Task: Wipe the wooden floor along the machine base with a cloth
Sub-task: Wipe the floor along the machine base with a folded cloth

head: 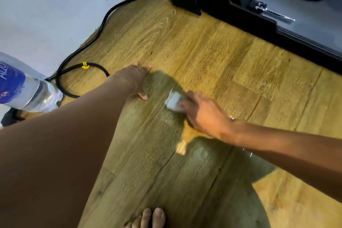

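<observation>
**A:** On the wooden floor (203, 52), you look to be partway through, I'd say. The black machine base (240, 15) runs along the top right. The planks right beside it look dry and unwiped, as far as I can tell.

**B:** Agreed. You're working well apart from that base, out in the middle of the boards. A few wet glints (231, 116) show by your right wrist, so that strip seems done. The run along the base is what's left.

**A:** Your left arm reaches far forward. Your left hand (136, 79) lies flat on the floor with its fingers spread, bracing you.

**B:** Your right hand (205, 113) sits low, its fingers curled round the folded pale cloth (173, 101). You press the cloth onto the floor just right of your left thumb.
</observation>
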Demonstrator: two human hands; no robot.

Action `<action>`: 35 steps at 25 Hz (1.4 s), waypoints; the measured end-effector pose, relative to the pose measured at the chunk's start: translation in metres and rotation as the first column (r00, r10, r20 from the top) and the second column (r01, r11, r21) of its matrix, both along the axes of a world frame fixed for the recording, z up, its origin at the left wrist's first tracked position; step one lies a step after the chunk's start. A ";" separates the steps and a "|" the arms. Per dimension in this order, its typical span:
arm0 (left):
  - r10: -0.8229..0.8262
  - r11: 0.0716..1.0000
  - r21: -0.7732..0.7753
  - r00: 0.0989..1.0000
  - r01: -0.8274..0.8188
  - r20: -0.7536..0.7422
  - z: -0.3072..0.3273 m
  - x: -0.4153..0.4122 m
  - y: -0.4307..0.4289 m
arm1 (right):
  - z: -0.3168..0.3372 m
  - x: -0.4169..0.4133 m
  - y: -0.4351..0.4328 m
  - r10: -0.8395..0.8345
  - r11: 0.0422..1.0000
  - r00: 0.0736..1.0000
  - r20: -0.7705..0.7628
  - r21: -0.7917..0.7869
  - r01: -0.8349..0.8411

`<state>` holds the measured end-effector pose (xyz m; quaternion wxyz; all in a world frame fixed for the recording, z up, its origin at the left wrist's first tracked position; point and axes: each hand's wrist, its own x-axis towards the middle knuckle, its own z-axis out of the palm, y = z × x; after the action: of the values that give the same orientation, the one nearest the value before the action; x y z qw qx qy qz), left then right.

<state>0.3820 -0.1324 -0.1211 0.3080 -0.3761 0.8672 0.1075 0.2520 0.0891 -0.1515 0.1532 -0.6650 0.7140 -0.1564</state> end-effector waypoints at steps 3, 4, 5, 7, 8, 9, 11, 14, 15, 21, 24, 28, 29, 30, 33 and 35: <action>-0.001 1.000 0.019 1.000 0.001 0.016 -0.001 0.001 0.002 | 0.002 0.005 0.008 0.278 0.960 0.960 -0.039 -0.017 -0.279; -0.007 1.000 0.014 1.000 0.007 0.023 -0.001 0.000 0.002 | 0.007 -0.008 -0.008 0.191 0.981 0.980 -0.054 0.012 -0.191; -0.012 1.000 0.008 0.999 0.012 0.030 0.000 0.000 0.002 | 0.006 -0.022 -0.023 0.063 0.998 0.994 -0.091 0.014 -0.062; -0.028 1.000 -0.008 0.998 0.028 0.049 0.002 -0.002 0.001 | 0.001 -0.038 -0.041 -0.168 0.986 0.974 -0.152 -0.020 0.167; -0.043 0.999 -0.018 0.997 0.044 0.061 0.003 -0.002 0.001 | -0.001 -0.033 -0.043 -0.197 0.980 0.964 -0.179 -0.021 0.196; -0.060 0.998 -0.029 0.996 0.062 0.072 0.004 -0.002 0.001 | -0.003 -0.019 -0.039 -0.177 0.984 0.967 -0.182 -0.019 0.177; -0.088 0.994 -0.055 0.992 0.093 0.085 0.003 -0.003 0.002 | -0.007 0.021 -0.017 -0.004 1.000 0.992 -0.125 -0.023 0.001; -0.122 0.990 -0.064 0.987 0.129 0.103 0.002 -0.006 0.002 | -0.006 0.022 -0.009 0.170 0.984 0.981 -0.097 -0.040 -0.175; -0.133 0.988 -0.062 0.985 0.140 0.107 0.003 -0.007 0.001 | -0.005 0.006 -0.022 0.124 0.991 0.985 -0.119 -0.032 -0.129; -0.109 0.993 -0.030 0.988 0.112 0.108 0.007 -0.010 0.002 | -0.011 -0.046 -0.074 -0.331 0.943 0.933 -0.140 -0.091 0.320; -0.095 0.995 -0.022 0.988 0.098 0.123 0.006 -0.011 0.003 | -0.013 -0.009 -0.051 0.009 0.997 0.993 -0.121 -0.079 -0.018; -0.077 0.997 -0.017 0.988 0.080 0.134 0.005 -0.012 0.003 | -0.004 -0.071 -0.093 -0.091 0.990 0.982 -0.168 -0.120 0.071; -0.077 0.997 -0.018 0.988 0.080 0.137 0.005 -0.013 0.004 | -0.004 -0.091 -0.106 -0.243 0.965 0.961 -0.130 -0.138 0.225; -0.079 0.997 -0.015 0.988 0.082 0.136 0.005 -0.014 0.004 | -0.005 -0.101 -0.113 -0.368 0.924 0.926 -0.082 -0.144 0.354; -0.077 0.997 0.006 0.992 0.077 0.105 0.004 -0.012 0.003 | -0.012 -0.070 -0.106 -0.337 0.935 0.939 -0.069 -0.140 0.325; -0.090 0.996 0.019 0.993 0.088 0.080 0.003 -0.009 0.002 | -0.016 -0.046 -0.085 -0.089 0.985 0.990 -0.105 -0.159 0.072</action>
<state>0.3733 -0.1306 -0.1177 0.3503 -0.3387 0.8691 0.0852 0.2062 0.0042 -0.1673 0.0543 -0.6532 0.7335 -0.1799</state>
